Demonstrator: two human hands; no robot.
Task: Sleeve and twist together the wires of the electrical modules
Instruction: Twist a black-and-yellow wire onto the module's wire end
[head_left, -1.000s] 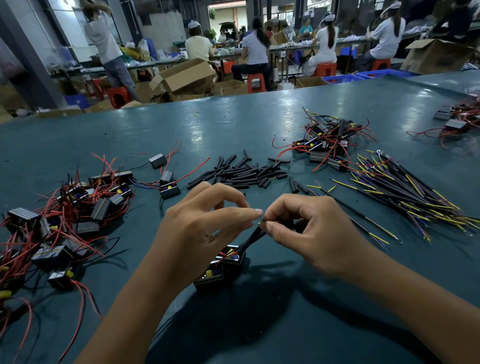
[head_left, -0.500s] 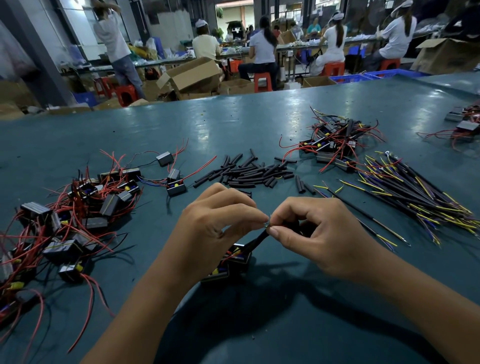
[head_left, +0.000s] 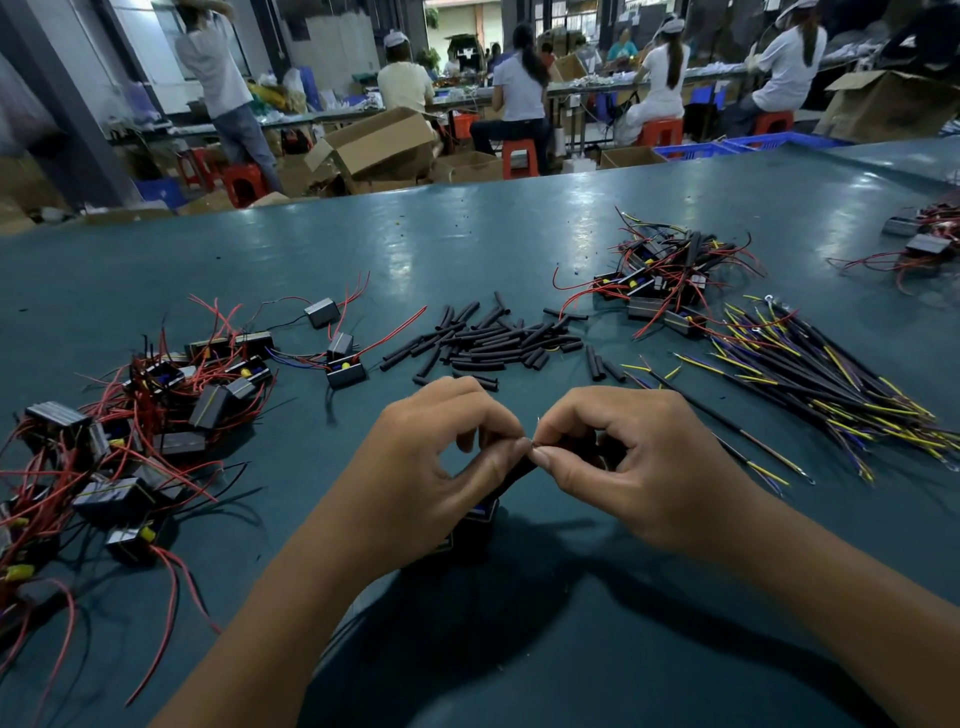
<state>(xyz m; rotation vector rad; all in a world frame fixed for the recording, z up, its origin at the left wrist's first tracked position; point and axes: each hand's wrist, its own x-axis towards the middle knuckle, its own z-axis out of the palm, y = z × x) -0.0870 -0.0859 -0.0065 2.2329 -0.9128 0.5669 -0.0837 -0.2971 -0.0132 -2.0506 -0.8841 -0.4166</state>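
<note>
My left hand (head_left: 436, 467) and my right hand (head_left: 634, 467) meet fingertip to fingertip above the table, pinching thin bare wire ends between thumb and forefinger. A black sleeve (head_left: 511, 475) runs down from the pinch, under my left hand, to small black modules (head_left: 478, 519) that are mostly hidden. Loose black sleeves (head_left: 488, 343) lie in a heap just beyond my hands. A pile of black modules with red wires (head_left: 130, 426) sits at the left. Another pile of modules (head_left: 665, 286) lies at the far right.
A bundle of black, yellow and purple wires (head_left: 831, 384) fans out to the right on the teal table (head_left: 467, 249). More modules (head_left: 924, 244) lie at the right edge. Beyond the table, people sit on red stools among cardboard boxes (head_left: 379, 140).
Both hands stay together at the wire ends, and my left fingers have curled further over the pinch. The modules under my left hand are more hidden now.
</note>
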